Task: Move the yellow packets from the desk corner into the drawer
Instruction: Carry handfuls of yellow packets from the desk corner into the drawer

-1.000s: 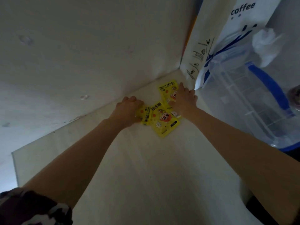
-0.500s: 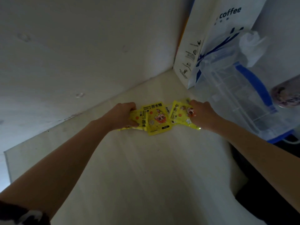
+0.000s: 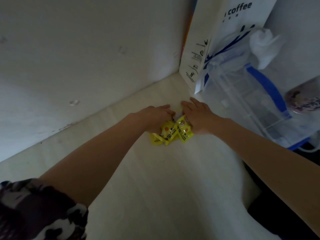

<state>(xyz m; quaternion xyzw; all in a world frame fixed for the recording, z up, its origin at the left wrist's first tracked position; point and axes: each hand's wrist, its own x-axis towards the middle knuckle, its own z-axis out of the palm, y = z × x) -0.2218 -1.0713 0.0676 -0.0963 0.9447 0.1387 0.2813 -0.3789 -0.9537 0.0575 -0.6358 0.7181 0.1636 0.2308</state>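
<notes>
Several yellow packets (image 3: 170,134) with red and black print lie bunched together on the white desk (image 3: 155,187) near its far corner. My left hand (image 3: 155,116) grips the left part of the bunch from above. My right hand (image 3: 199,116) holds the right packets (image 3: 184,130), fingers stretched toward the corner. Both hands meet over the bunch and hide its upper part. No drawer is in view.
A white paper coffee bag (image 3: 216,40) stands in the corner against the wall. A clear plastic box with a blue handle (image 3: 251,104), wrapped in plastic film, sits to the right of my hands. A patterned round object (image 3: 304,99) shows at the right edge.
The spread packets have been drawn together into one bunch. My hands moved toward each other and now meet over it, closer to me than a second ago.
</notes>
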